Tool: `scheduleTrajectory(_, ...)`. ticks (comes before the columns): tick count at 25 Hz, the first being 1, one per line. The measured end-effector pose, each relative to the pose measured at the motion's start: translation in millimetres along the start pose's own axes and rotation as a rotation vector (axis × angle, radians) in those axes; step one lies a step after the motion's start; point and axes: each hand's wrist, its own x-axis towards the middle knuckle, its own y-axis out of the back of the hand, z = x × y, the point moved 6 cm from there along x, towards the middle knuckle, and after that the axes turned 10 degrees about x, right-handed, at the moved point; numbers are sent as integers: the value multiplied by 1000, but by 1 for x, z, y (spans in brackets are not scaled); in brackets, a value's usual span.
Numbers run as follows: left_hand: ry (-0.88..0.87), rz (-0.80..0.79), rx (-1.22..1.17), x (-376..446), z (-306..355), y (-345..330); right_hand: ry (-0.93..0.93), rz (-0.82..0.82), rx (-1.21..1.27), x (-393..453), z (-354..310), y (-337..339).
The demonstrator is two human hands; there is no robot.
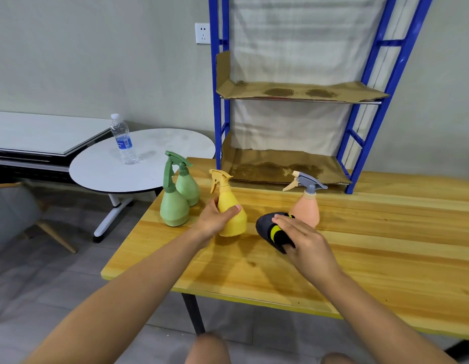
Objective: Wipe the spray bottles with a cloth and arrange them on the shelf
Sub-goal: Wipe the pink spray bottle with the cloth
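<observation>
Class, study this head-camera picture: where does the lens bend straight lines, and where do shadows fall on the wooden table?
Head view: the blue shelf frame leans and bows, wide-angle distortion; soft shadows of both arms lie on the wooden table below the yellow spray bottle; no harsh glare.

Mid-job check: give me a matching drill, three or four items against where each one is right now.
Items:
1 yellow spray bottle
2 dark cloth
3 pink spray bottle
4 water bottle

Places:
A on the round white table
B gripped by the left hand
C held in the right hand
D standing free on the wooden table

Pairs: 1-B, 2-C, 3-D, 4-A
</observation>
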Motion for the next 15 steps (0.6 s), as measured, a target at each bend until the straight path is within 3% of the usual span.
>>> scheduleTrajectory(4,-29,145,138,34,-4,8,-44,-57,11,7,14,-22)
scheduleTrajectory(8,-165,278,299,64,2,11,-95,-76,29,13,31,-34)
scheduleTrajectory(15,-158,371,327,90,8,14,-139,-82,50,12,43,-36)
